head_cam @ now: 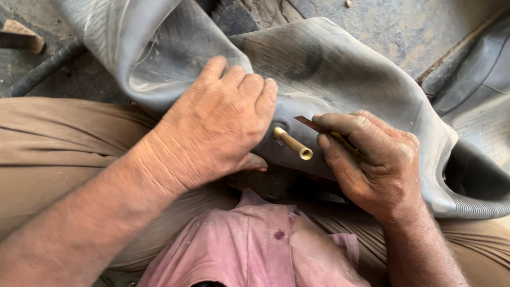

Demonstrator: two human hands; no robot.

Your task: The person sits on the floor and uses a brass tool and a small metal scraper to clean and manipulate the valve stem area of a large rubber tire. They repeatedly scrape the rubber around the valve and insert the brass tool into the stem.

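Note:
A large grey rubber inner tube (340,69) lies folded across my lap. A brass valve stem (292,143) sticks out of it toward me. My left hand (218,127) presses flat on the rubber just left of the stem, fingers curled over the fold. My right hand (372,159) sits right of the stem and grips a thin flat blade-like tool (311,123) with a yellow part, its tip pointing at the rubber near the stem's base.
My tan trousers (53,143) and pink shirt (255,244) fill the lower view. A black hose (42,69) lies on the concrete floor at upper left. More grey rubber (478,85) lies at the right.

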